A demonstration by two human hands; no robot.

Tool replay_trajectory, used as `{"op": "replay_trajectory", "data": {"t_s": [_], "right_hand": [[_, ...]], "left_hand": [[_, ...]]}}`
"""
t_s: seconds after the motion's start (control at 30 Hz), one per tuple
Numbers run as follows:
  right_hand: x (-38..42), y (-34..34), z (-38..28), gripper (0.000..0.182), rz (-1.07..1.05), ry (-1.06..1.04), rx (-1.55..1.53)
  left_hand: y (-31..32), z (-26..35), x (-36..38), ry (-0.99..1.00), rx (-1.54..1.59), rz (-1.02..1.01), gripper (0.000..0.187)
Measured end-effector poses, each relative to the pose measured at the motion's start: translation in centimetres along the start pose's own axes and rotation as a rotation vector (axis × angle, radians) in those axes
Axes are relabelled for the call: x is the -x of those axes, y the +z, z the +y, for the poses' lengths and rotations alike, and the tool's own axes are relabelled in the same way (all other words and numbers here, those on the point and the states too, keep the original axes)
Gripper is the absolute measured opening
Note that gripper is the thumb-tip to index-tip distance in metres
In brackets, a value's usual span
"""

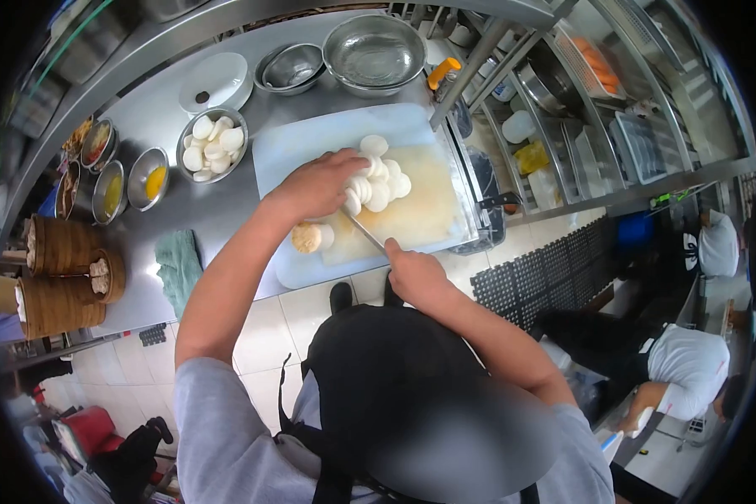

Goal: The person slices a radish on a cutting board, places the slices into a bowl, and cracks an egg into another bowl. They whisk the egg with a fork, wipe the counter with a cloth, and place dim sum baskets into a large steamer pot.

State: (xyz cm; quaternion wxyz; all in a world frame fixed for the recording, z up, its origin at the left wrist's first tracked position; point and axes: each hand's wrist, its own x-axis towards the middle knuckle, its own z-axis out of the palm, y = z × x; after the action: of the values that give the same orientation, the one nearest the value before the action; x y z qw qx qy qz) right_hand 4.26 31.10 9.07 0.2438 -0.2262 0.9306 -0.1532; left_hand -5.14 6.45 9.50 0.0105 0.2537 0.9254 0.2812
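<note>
My right hand [416, 273] is closed round the handle of a knife [364, 229], its blade slanting up and left over the cutting board [290, 139]. My left hand [315, 186] curls over a cluster of round white vegetable slices [380, 189], fingers on those at the cluster's left side. The blade's tip end lies just below these slices, close to my left fingers. A thick white piece with a tan, rough end [308, 238] rests on the board below my left wrist. More white chunks fill a steel bowl [181, 155] left of the board.
Steel bowls [375, 52] and a white lid [218, 77] stand behind the board. Egg-yellow liquid [154, 181] sits in a small bowl at left, near bamboo steamers [59, 307] and a green cloth [177, 267]. A black-handled knife [500, 200] juts out at right. Other people [689, 370] are nearby.
</note>
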Motion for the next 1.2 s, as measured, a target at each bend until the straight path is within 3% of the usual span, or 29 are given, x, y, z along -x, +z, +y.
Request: {"op": "replay_trajectory", "data": {"t_s": [0.07, 0.13, 0.27, 0.33, 0.4, 0.47, 0.5, 0.57, 0.6, 0.67, 0.73, 0.83, 0.9, 0.97, 1.2], "right_hand": [[-0.1, 0.1, 0.2, 0.031, -0.004, -0.007, 0.005], [-0.1, -0.3, 0.2, 0.031, -0.012, -0.027, 0.014], [0.0, -0.7, -0.4, 0.022, -0.032, -0.002, 0.021], [0.0, -1.0, -0.3, 0.022, -0.027, -0.006, 0.003], [0.1, -1.3, -0.2, 0.022, -0.052, 0.007, -0.004], [-0.1, -1.1, 0.2, 0.023, -0.050, -0.002, -0.009], [-0.2, -1.1, 0.4, 0.023, -0.051, -0.005, -0.007], [-0.4, -1.2, 0.3, 0.023, -0.049, 0.001, -0.007], [-0.5, -1.2, 0.3, 0.023, -0.052, 0.018, -0.008], [-0.7, -1.1, 0.4, 0.022, -0.048, 0.008, -0.002], [-0.9, -1.1, 0.6, 0.021, -0.044, 0.005, 0.005], [-1.1, -1.0, 0.7, 0.031, -0.065, 0.009, -0.005], [-1.0, -0.9, 0.7, 0.019, -0.034, -0.001, -0.018], [-0.7, -1.2, 0.4, 0.019, -0.026, -0.007, -0.017], [-0.6, -1.2, -0.2, 0.023, -0.031, 0.026, 0.022]], "left_hand": [[-0.2, -0.1, -1.4, 0.115, -0.041, 0.021, 0.042], [-1.0, 0.3, -2.8, -0.053, -0.102, -0.451, 0.043], [-1.7, -0.7, -2.3, -0.042, -0.025, -0.455, 0.042], [-3.3, -0.3, -1.7, -0.236, 0.132, -0.377, 0.041], [-5.0, -1.6, -0.2, -0.283, 0.150, -0.293, 0.039], [-5.6, -4.6, 1.7, -0.363, 0.795, 0.146, 0.035], [-6.3, -5.5, 2.5, -0.363, 0.787, 0.153, 0.035], [-7.7, -6.6, 4.3, -0.457, 1.253, 0.415, 0.035], [-7.8, -7.1, 5.0, -0.456, 1.243, 0.435, 0.035], [-8.0, -8.1, 6.2, -0.434, 1.542, 0.559, 0.036], [-7.7, -8.5, 7.0, -0.403, 1.539, 0.603, 0.038], [-7.5, -8.2, 7.2, -0.397, 1.778, 0.679, 0.045], [-7.6, -8.0, 7.2, -0.361, 1.791, 0.682, 0.045], [-7.6, -7.8, 7.0, -0.324, 1.804, 0.679, 0.045], [-8.2, -7.7, 6.3, -0.522, 1.777, 0.742, 0.031]]}}
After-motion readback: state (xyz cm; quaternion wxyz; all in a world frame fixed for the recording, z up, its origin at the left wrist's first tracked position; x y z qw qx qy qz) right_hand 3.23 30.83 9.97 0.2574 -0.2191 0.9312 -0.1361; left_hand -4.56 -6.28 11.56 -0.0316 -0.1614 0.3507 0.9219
